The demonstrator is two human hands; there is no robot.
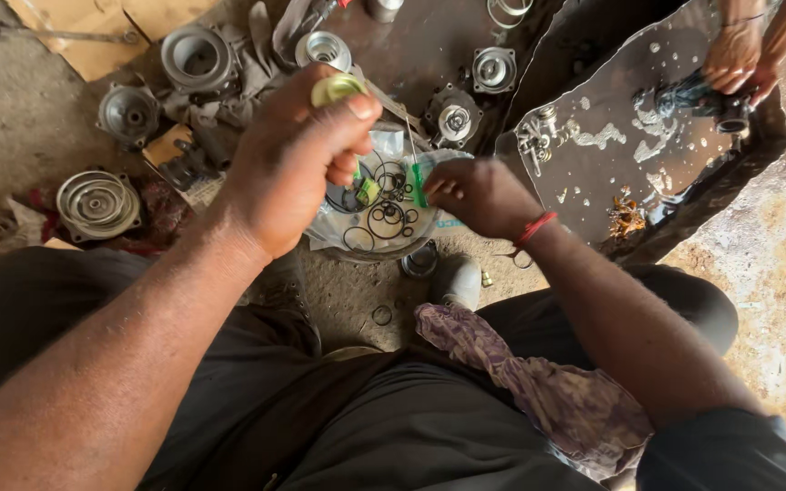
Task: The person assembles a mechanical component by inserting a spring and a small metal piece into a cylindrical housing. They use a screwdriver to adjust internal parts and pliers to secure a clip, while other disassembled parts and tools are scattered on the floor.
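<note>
My left hand point(293, 159) is raised over the ground and pinches a small pale yellow-green ring point(337, 88) between thumb and fingers. My right hand point(479, 195), with a red band at the wrist, has its fingers pinched on a clear plastic bag point(384, 218) that holds several black rubber rings and a few green pieces. The bag lies on a round metal part on the dirty floor between my knees. A patterned purple cloth point(520, 382) lies over my right thigh.
Several metal housings and round machine parts point(97, 205) lie about the floor at left and top. A dark tray of wet liquid point(611, 145) sits at right, where another person's hands point(739, 59) wash a black part. Cardboard point(93, 36) lies at top left.
</note>
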